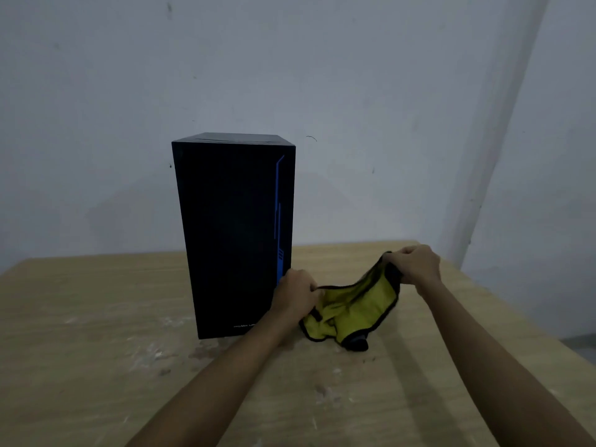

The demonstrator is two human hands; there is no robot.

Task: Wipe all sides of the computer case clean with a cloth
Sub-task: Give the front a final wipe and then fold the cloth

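Note:
A black computer case (232,233) with a blue stripe down its front right stands upright on the wooden table (96,350). Just right of its base hangs a yellow cloth (351,312) with a dark border, stretched between my hands and sagging onto the table. My left hand (295,293) pinches the cloth's left edge, close in front of the case's lower right corner. My right hand (412,264) grips the cloth's upper right corner, held a little higher. The case's back and far sides are hidden.
A pale wall (354,91) rises close behind the table, with a vertical corner ridge at the right. The tabletop carries whitish smears and scuffs in front of the case. The table's right edge runs diagonally at the right.

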